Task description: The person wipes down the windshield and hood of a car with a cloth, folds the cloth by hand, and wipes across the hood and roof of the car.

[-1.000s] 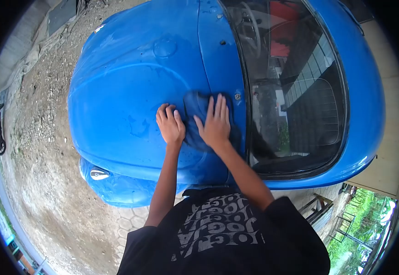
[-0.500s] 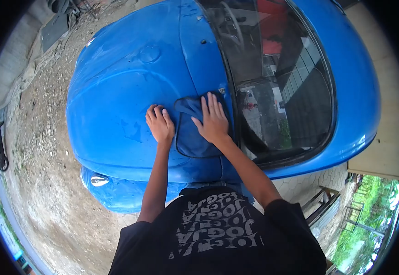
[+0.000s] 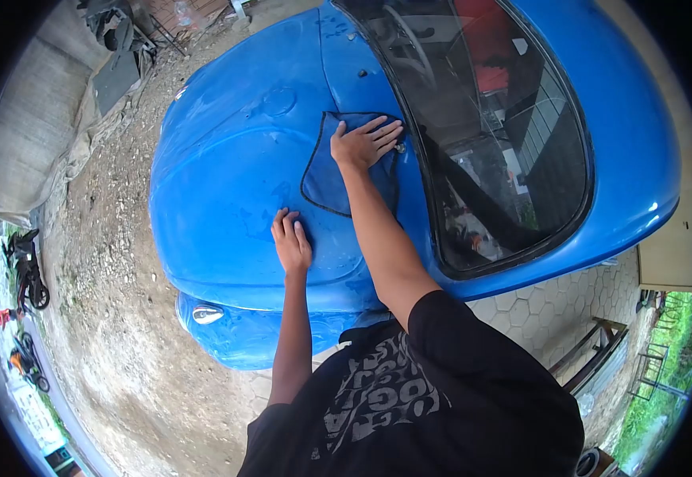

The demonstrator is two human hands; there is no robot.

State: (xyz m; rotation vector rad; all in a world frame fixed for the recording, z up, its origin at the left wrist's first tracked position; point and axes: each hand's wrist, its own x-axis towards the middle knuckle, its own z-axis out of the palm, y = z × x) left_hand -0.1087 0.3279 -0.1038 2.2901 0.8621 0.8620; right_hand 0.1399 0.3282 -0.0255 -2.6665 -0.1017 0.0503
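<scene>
On one car (image 3: 219, 191) there are two hands, the left hand (image 3: 292, 248) and the right hand (image 3: 356, 146), and one cloth (image 3: 334, 179). The car shows one windshield (image 3: 453, 103) and one near-side lamp (image 3: 207, 315). Two motorbikes (image 3: 27, 266) stand beyond the car's front.

The right hand (image 3: 367, 143) and its forearm (image 3: 382, 230) hide part of the cloth (image 3: 332, 171). The palm of the left hand (image 3: 291, 245), turned down towards the car (image 3: 219, 199), is out of sight. The top edge crops the car and its windshield (image 3: 513, 159), where reflections muddle the interior. The bottom edge cuts off the shirt (image 3: 489, 381); folds obscure some letters (image 3: 386, 389). The motorbikes (image 3: 28, 362) are too small for detail.
</scene>
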